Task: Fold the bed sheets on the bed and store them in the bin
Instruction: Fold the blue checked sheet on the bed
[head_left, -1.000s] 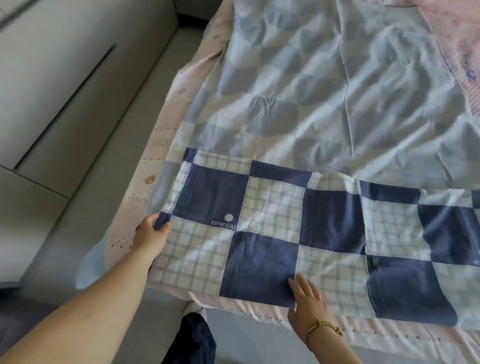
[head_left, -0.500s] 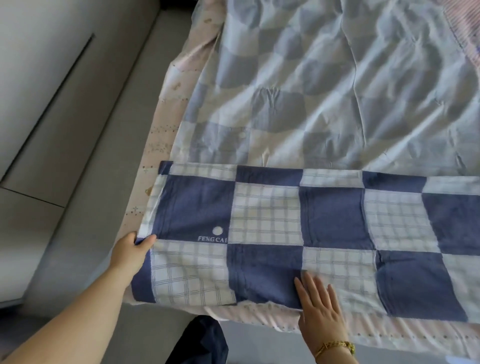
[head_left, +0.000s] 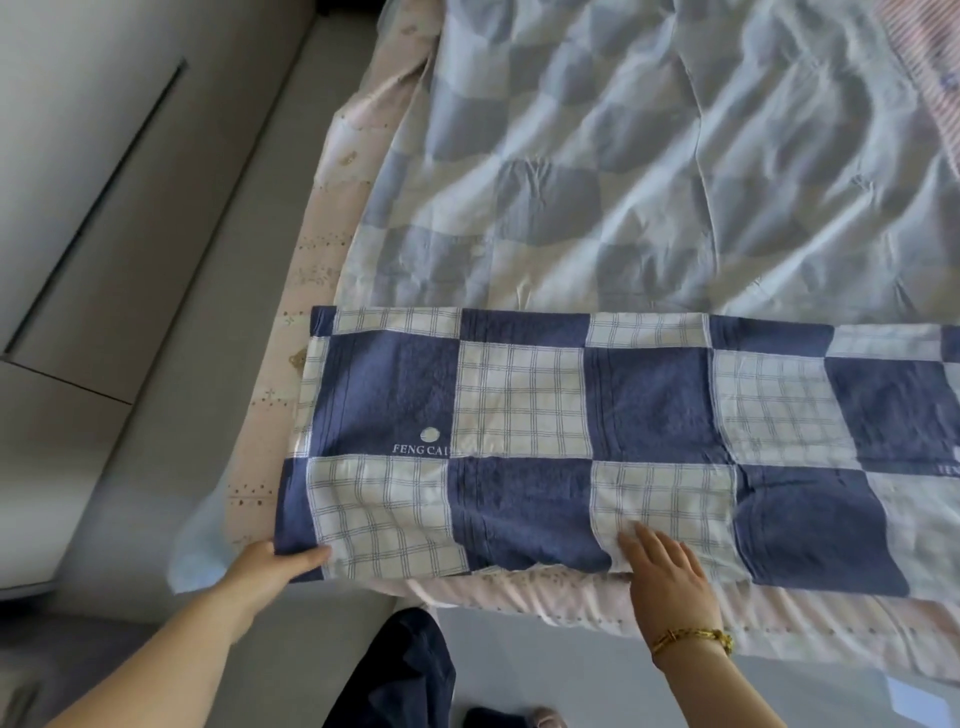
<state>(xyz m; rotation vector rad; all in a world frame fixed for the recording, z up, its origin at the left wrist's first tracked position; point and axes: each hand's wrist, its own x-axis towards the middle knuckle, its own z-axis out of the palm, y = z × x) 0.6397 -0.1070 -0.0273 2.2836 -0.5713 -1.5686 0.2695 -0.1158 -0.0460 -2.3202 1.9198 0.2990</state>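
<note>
A blue-and-white checked bed sheet (head_left: 597, 415) lies on the bed, its near part folded over so the bright printed side faces up as a long band. Beyond the band the sheet's pale reverse side (head_left: 649, 182) spreads wrinkled over the bed. My left hand (head_left: 270, 566) grips the band's near left corner, thumb on top. My right hand (head_left: 662, 566) lies flat with straight fingers on the band's near edge. No bin is in view.
A pale pink mattress cover (head_left: 519, 592) shows along the bed's near and left edges. Grey floor (head_left: 171, 415) runs along the left, with grey cabinet fronts (head_left: 67, 156) beside it. My dark trouser leg (head_left: 405, 670) stands against the bed's near edge.
My left hand has slid down the band's left edge to its near corner. The folded band now lies flatter and straighter. My right hand stays pressed on the near edge.
</note>
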